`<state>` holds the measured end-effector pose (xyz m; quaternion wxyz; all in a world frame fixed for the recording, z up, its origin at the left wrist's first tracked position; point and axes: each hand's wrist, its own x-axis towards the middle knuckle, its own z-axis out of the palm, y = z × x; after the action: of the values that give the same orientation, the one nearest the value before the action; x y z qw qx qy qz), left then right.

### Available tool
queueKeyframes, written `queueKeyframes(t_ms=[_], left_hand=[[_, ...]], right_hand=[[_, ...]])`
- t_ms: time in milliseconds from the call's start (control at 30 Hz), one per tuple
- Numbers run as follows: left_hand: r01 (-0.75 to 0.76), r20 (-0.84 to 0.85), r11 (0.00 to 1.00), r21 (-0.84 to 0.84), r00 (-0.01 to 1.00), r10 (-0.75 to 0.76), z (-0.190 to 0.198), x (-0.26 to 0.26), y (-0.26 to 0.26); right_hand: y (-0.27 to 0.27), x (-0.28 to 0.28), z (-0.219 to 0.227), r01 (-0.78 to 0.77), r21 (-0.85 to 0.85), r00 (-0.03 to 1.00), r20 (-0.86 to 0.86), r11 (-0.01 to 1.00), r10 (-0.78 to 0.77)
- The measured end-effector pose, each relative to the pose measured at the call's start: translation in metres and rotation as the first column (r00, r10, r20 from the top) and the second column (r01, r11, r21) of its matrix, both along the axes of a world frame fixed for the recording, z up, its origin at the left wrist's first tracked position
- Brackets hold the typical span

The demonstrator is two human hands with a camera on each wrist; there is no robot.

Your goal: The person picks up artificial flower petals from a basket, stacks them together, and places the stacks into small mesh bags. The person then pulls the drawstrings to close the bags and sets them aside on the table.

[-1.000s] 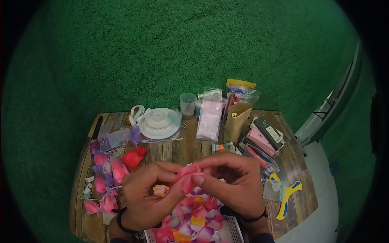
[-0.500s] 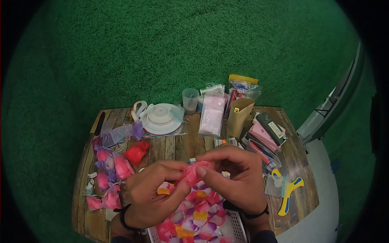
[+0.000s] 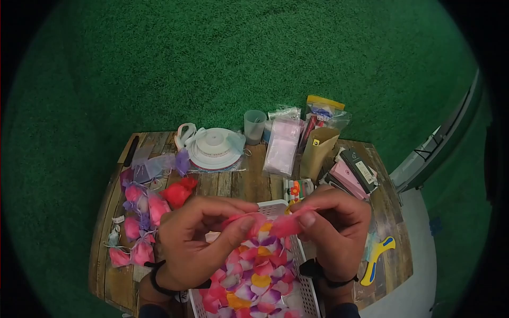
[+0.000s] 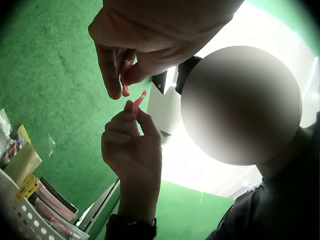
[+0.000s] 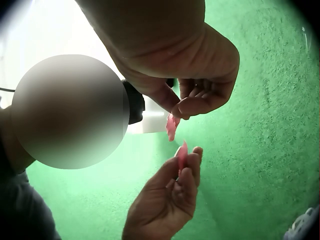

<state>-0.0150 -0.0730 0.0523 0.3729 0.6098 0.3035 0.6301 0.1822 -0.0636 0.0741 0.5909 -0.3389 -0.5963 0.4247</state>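
Observation:
Above a white perforated basket (image 3: 273,207) of loose artificial petals (image 3: 261,281), both hands pinch pink fabric petals between thumb and fingers. My left hand (image 3: 196,246) holds one pink petal (image 3: 252,218) by its edge. Another pink petal (image 3: 286,226) is pinched in my right hand (image 3: 339,230). In the left wrist view a gap shows between the left hand's petal (image 4: 125,82) and the right hand's petal (image 4: 139,104). The petals in the basket are pink, orange, white and purple.
Filled pink and purple mesh pouches (image 3: 142,225) and a red pouch (image 3: 179,192) lie left. Along the back stand a white ribbon spool (image 3: 214,151), a clear cup (image 3: 255,129), plastic packets (image 3: 282,148) and a brown paper bag (image 3: 319,153). Boxes (image 3: 352,172) and a yellow-blue tool (image 3: 377,259) lie right.
The hands were together on a bunched pink piece; now they have drawn apart sideways, a pink petal in each. More of the basket's far rim shows between them.

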Motion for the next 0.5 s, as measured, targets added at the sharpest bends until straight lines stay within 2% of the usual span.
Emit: queueKeyframes(t_ms=[67, 100, 167, 200, 233, 300, 367, 433, 500], left_hand=[[0.015, 0.066, 0.998, -0.066, 0.998, -0.01, 0.001, -0.001, 0.002], [0.019, 0.048, 0.998, -0.053, 0.999, -0.017, 0.0, -0.003, 0.004], [0.023, 0.031, 0.999, -0.041, 0.999, -0.022, 0.0, -0.007, 0.004], [0.028, 0.038, 0.996, -0.081, 0.999, -0.025, 0.001, -0.009, 0.002], [0.035, 0.044, 0.992, -0.122, 0.999, -0.029, 0.002, -0.01, 0.001], [0.017, 0.03, 0.995, -0.103, 0.999, -0.014, 0.001, -0.008, -0.001], [0.002, 0.017, 0.997, -0.082, 1.0, 0.0, -0.001, -0.004, -0.003], [-0.002, -0.146, 0.998, 0.068, 0.989, 0.012, -0.004, -0.002, -0.003], [0.007, -0.155, 0.995, 0.099, 0.988, 0.008, -0.002, 0.003, -0.003]], right_hand=[[-0.006, 0.005, 0.002, -0.2, 0.008, 0.977, -0.078, 0.98, 0.2], [-0.008, 0.004, 0.003, -0.203, 0.007, 0.976, -0.076, 0.979, 0.203], [-0.01, 0.004, 0.004, -0.41, -0.042, 0.911, 0.026, 0.911, 0.411], [-0.008, 0.004, 0.004, -0.421, -0.025, 0.893, 0.163, 0.907, 0.419], [-0.01, 0.001, 0.006, -0.421, -0.027, 0.893, 0.161, 0.907, 0.42], [-0.016, -0.01, 0.012, -0.231, -0.187, 0.947, 0.181, 0.955, 0.265], [-0.013, -0.008, 0.003, -0.241, -0.175, 0.951, 0.154, 0.955, 0.268], [-0.01, -0.008, -0.004, -0.25, -0.162, 0.953, 0.131, 0.955, 0.272], [-0.009, -0.01, -0.006, -0.201, -0.157, 0.978, 0.016, 0.967, 0.206]])
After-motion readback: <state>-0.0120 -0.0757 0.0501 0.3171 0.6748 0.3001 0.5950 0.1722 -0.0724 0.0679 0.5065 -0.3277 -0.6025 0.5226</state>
